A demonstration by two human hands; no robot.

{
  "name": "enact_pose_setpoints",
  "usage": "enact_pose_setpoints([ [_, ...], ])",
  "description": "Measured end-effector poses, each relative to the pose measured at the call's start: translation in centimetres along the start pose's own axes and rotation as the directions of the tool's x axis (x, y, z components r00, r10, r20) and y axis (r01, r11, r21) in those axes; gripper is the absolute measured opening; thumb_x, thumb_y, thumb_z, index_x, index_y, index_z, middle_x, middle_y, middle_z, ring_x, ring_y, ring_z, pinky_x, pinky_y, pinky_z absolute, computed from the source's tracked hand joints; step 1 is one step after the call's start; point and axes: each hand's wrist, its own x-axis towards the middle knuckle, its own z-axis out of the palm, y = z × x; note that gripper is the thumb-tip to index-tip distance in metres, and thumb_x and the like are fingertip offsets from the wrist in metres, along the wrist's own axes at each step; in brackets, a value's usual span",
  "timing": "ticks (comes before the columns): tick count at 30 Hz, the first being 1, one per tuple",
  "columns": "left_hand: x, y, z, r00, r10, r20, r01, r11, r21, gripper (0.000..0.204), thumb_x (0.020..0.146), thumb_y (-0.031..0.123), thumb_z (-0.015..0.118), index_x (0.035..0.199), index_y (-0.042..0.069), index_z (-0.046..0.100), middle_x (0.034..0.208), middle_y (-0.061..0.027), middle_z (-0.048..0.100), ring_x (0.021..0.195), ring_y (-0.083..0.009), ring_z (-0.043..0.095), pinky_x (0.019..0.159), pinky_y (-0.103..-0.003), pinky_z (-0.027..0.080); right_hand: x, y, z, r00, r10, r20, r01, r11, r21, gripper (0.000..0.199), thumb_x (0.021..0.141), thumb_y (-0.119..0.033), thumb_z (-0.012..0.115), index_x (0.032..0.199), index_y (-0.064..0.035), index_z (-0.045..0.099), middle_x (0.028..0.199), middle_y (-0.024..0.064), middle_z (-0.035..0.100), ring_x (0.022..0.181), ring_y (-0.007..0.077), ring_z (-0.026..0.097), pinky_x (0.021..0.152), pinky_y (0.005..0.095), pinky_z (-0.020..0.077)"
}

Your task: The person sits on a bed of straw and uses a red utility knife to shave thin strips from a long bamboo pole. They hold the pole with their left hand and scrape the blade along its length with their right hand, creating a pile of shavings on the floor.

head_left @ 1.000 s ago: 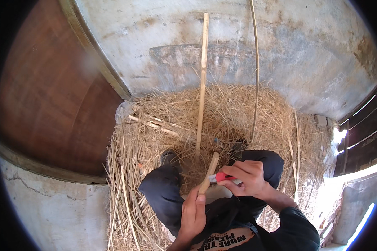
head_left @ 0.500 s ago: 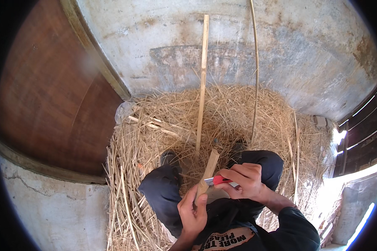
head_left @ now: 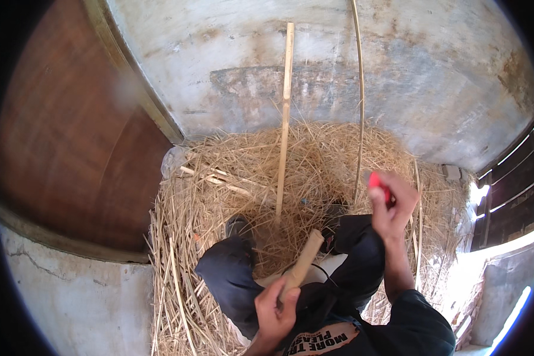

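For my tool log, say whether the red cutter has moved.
Yes: the red cutter went up and right, from left to right of the thin pole.

Remotely, I count one left hand (head_left: 275, 312), one right hand (head_left: 396, 204), one red tool (head_left: 378, 183), one short wooden piece (head_left: 306, 260) near, two tall sticks (head_left: 286, 107) far, one brown panel (head_left: 71, 154) left.

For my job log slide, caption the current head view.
Left hand grips a stick; right hand holds a red knife apart from it, with straw on the ground.
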Motion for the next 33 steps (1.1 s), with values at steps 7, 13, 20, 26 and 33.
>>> enact_pose_setpoints([
  [7,1.6,0.6,-1.1,0.999,-0.026,-0.042,0.024,0.998,-0.066,0.031,0.099,0.007,0.076,0.125,-0.009,0.07,0.102,-0.0153,0.076,0.089,-0.0155,0.069,0.08,-0.03,0.055,-6.3,-2.8,1.3,0.84,-0.264,0.474,0.211,0.964,0.163,0.036,0.077,-0.034,0.092,0.102,-0.0118,0.079,0.072,-0.003,0.067,0.052,0.0152,0.062,0.049,0.0287,0.0484],
  [13,2.2,1.3,-0.6,0.995,0.027,-0.097,-0.031,0.999,-0.042,0.03,0.096,0.004,0.078,0.123,-0.008,0.072,0.104,-0.0168,0.076,0.091,-0.0166,0.071,0.082,-0.03,0.056,-6.6,-3.7,1.4,0.825,-0.294,0.482,0.241,0.955,0.171,0.035,0.077,-0.033,0.09,0.104,-0.013,0.079,0.071,-0.0045,0.064,0.052,0.0149,0.061,0.049,0.0279,0.0484],
  [20,2.7,1.7,-0.6,0.992,0.07,-0.108,-0.066,0.997,0.042,0.031,0.094,0.004,0.08,0.123,-0.006,0.073,0.1,-0.0175,0.076,0.087,-0.018,0.071,0.079,-0.031,0.056,-5.8,-3.5,1.4,0.844,-0.297,0.448,0.282,0.954,0.101,0.036,0.077,-0.036,0.091,0.101,-0.0129,0.079,0.069,-0.0043,0.063,0.049,0.0146,0.057,0.047,0.0281,0.0449],
  [26,2.0,1.3,-0.6,0.995,0.04,-0.088,-0.036,0.999,0.039,0.032,0.094,0.006,0.081,0.122,-0.008,0.073,0.099,-0.0188,0.076,0.086,-0.0187,0.072,0.077,-0.031,0.057,-4.5,-3.1,1.1,0.868,-0.282,0.409,0.286,0.957,0.053,0.037,0.074,-0.037,0.094,0.097,-0.0122,0.079,0.068,-0.0039,0.062,0.049,0.0141,0.056,0.047,0.0278,0.043],
  [33,1.7,1.6,-0.7,0.997,0.016,-0.073,-0.016,1.0,0.003,0.031,0.095,0.005,0.08,0.122,-0.009,0.072,0.098,-0.018,0.076,0.085,-0.0171,0.07,0.077,-0.03,0.056,-3.3,-2.7,1.3,0.87,-0.366,0.33,0.387,0.922,0.003,0.04,0.072,-0.041,0.094,0.095,-0.0118,0.079,0.067,-0.0039,0.062,0.051,0.0144,0.058,0.047,0.0277,0.0425],
])
